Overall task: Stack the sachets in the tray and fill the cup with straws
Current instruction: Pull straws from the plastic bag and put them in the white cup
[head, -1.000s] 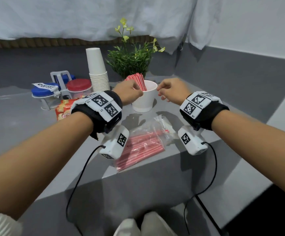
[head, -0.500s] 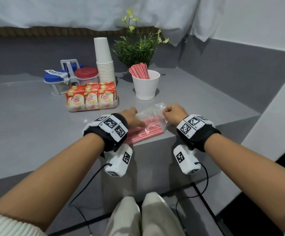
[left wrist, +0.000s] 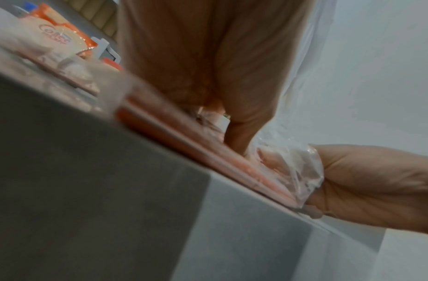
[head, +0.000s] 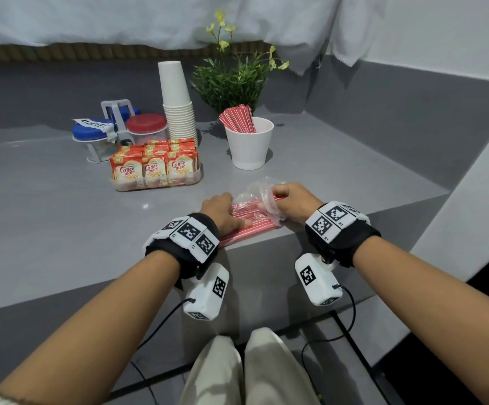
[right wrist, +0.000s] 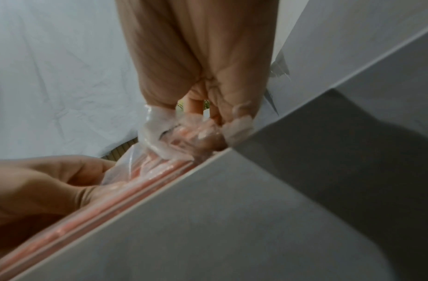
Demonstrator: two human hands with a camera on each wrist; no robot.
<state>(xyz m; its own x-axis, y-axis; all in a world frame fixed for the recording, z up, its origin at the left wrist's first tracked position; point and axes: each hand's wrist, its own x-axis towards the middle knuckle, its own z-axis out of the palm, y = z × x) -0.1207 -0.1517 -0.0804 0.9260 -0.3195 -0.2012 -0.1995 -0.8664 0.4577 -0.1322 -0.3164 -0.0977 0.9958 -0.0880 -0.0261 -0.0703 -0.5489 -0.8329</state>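
Note:
A clear plastic bag of red straws [head: 253, 222] lies at the near edge of the grey table [head: 61, 217]. My left hand [head: 222, 211] presses down on the bag's left part, thumb lying along the straws. My right hand [head: 290, 200] grips the crumpled open end of the bag [right wrist: 160, 133]. The left wrist view shows a finger of my left hand [left wrist: 237, 133] pushing onto the bag [left wrist: 184, 129]. Behind stands a white cup [head: 249, 147] with a bunch of red straws [head: 237, 118] leaning left. A clear tray [head: 197, 178] holds upright Coffee mate sachets [head: 152, 168].
A tall stack of paper cups [head: 177, 103] and a green plant [head: 231, 83] stand at the back. Jars with blue and red lids [head: 146, 125] sit in a white rack at the back left. The table's corner edge runs just under the bag.
Both hands drew back from the cup to the bag at the table edge. The left hand came down on the bag and the right took hold of its open end.

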